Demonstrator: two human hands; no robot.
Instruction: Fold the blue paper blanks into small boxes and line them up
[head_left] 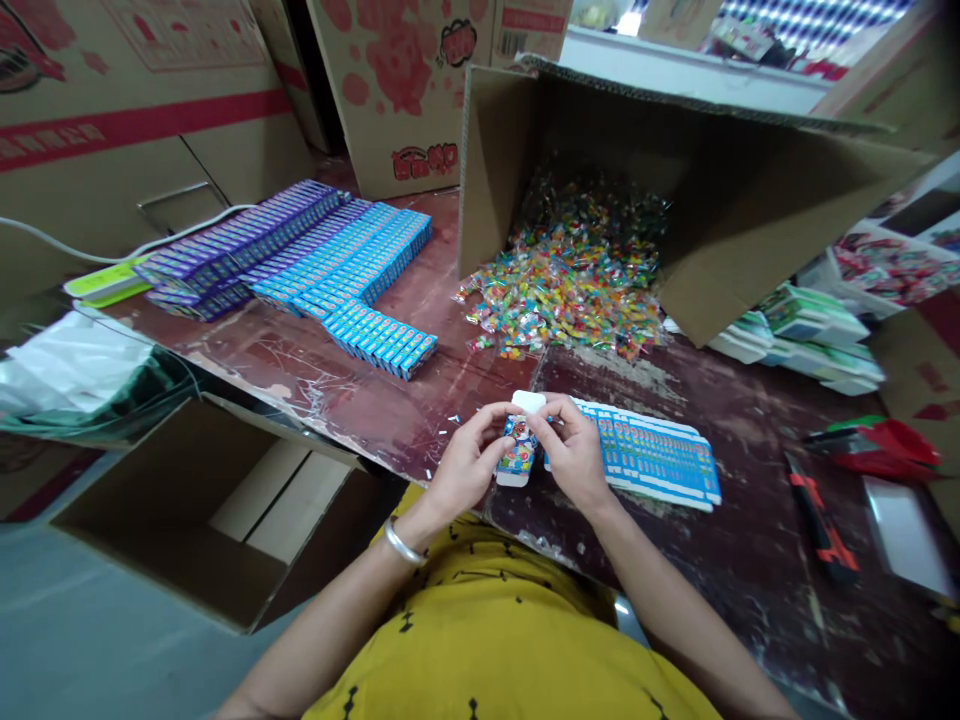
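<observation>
Between my two hands is a small blue carton (517, 458) with a printed front and white end flaps standing out at top and bottom. My left hand (469, 455) pinches its left side, fingers closed. On the other side, my right hand (574, 450) grips the upper right edge with thumb and fingers. A fanned row of flat blue cartons (660, 455) lies just right of my right hand. Beyond my hands, a heap of small wrapped candies (570, 285) spills from a large cardboard box (487, 170) tipped on its side.
Rows of blue boxes (360, 260) and stacked purple boxes (247, 240) stand on the left of the table. A red and black utility knife (821, 520) lies right, near a red bag (889, 450). An open carton (172, 500) sits below the table's left edge.
</observation>
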